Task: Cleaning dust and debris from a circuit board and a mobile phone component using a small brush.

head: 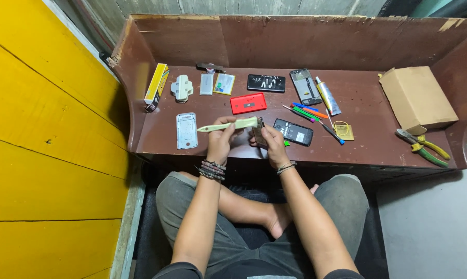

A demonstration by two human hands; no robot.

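Note:
My left hand [220, 138] grips a pale green brush [228, 125] by its handle, with the brush lying level and its head pointing right. My right hand [273, 143] holds a small phone part [258, 132] upright at the front edge of the brown bench [357, 93]. The brush head touches the top of that part. Both wrists wear bead bracelets. Just right of my right hand lies a black opened phone [293, 132]. A silver phone frame [186, 130] lies left of my left hand.
A red phone cover [248, 103], two more black phones, several coloured screwdrivers [308, 111], a glue tube [327, 96], a cardboard box [417, 98] and pliers [424, 145] lie on the bench. A yellow box [156, 86] stands at the left. A yellow wall borders the left.

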